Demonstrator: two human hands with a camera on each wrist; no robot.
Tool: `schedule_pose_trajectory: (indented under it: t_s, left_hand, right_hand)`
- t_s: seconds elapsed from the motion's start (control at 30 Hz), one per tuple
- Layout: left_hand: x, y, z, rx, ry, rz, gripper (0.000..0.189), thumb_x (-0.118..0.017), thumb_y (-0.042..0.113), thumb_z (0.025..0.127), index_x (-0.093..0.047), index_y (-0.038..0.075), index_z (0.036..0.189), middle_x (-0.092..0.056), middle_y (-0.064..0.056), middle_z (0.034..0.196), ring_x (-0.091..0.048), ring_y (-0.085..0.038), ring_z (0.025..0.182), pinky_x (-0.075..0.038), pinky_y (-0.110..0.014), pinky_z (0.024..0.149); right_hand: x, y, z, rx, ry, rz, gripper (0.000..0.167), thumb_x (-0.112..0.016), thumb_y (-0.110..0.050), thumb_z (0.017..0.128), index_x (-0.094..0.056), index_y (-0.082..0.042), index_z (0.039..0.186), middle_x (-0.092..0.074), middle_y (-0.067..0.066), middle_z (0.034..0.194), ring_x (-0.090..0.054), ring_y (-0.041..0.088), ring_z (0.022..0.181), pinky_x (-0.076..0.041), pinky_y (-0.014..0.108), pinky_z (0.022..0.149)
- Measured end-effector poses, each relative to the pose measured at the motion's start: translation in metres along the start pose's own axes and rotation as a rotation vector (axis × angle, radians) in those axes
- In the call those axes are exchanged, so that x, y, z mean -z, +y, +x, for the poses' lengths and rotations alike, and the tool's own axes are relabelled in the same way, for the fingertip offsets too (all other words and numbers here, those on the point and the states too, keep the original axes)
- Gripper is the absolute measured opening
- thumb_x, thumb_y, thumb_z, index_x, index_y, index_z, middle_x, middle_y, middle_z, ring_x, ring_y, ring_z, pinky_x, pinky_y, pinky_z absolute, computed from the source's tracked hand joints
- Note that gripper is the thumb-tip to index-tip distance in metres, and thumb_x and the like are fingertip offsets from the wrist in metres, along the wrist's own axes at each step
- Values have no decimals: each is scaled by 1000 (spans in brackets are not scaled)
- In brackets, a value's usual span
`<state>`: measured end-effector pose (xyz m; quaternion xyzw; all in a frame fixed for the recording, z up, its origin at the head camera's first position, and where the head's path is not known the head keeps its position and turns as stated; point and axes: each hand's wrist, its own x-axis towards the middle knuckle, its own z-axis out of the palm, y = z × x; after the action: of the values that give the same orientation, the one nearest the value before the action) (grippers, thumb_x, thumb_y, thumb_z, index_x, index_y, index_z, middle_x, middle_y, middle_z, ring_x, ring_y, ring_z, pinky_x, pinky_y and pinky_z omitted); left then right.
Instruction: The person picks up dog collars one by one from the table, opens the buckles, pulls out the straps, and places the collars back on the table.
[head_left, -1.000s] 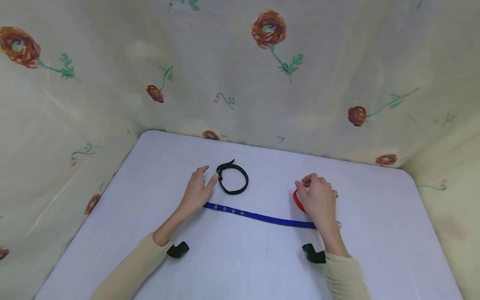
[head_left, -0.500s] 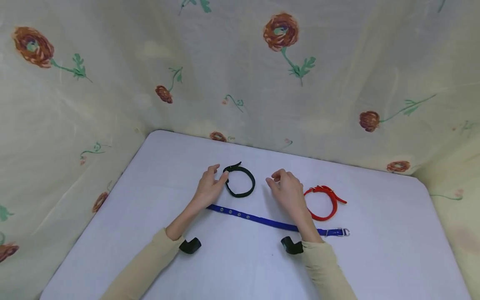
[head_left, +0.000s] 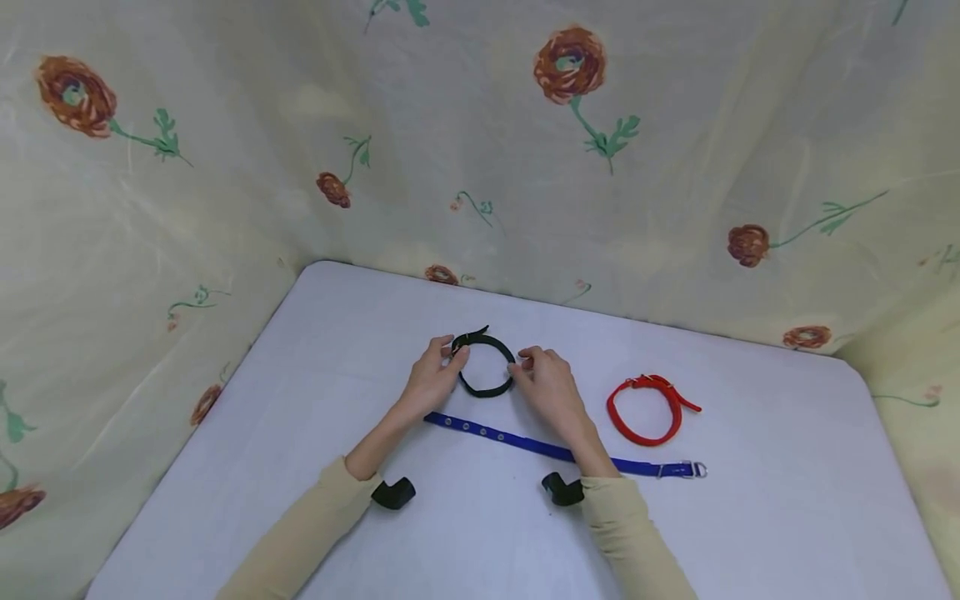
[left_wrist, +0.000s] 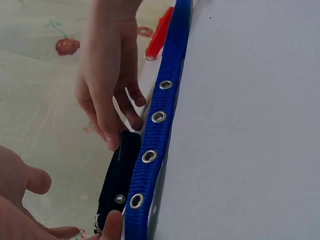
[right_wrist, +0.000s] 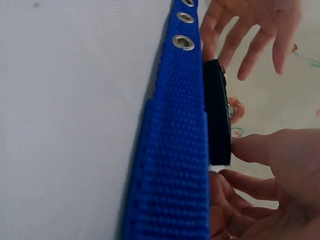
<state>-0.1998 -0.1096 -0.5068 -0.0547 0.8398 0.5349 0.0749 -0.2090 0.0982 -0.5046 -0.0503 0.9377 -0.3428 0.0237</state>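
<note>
A small black pet collar (head_left: 487,392), buckled into a loop, rests on the white table between my hands. On its left side, my left hand (head_left: 431,382) has its thumb at the buckle and its other fingers spread beyond the strap. At the opposite side, my right hand (head_left: 549,387) has its thumb right at the strap, the other fingers loosely bent outside the loop. Both wrist views show the black strap (left_wrist: 112,180) edge-on behind a blue collar (head_left: 525,443), laid out straight with metal eyelets. The blue collar passes behind my right forearm.
A red collar (head_left: 617,421), also buckled into a loop, lies to the right of my right hand. Two black elbow-shaped pieces (head_left: 393,493) show beside the sleeve cuffs. A flowered curtain (head_left: 480,150) borders the white table (head_left: 480,550) at the back and sides.
My right hand has left the red collar and moved left to the black collar's right side. My left hand stays by the black collar's buckle. The view has shifted slightly.
</note>
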Motion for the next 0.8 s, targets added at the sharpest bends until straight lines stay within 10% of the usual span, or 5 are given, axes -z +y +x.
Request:
schedule_pose_trajectory:
  t_s: [0.33, 0.8]
  left_hand:
    - [-6, 1, -2, 40, -26, -87, 61, -54, 42, 113, -39, 10, 164, -55, -23, 160, -78, -33, 107, -51, -52, 113]
    - [-9, 5, -12, 34, -11, -183, 57, -58, 33, 112, -42, 8, 161, -57, -25, 156, -79, -33, 103, -61, -45, 102]
  right_hand:
    - [-4, -2, 2, 9, -26, -27, 40, -71, -20, 105, -66, 7, 134, -73, 22, 117, -66, 30, 104, -57, 46, 90]
    - [6, 1, -5, 5, -12, -21, 40, -72, -20, 104, -65, 3, 136, -72, 22, 121, -71, 34, 107, -59, 46, 90]
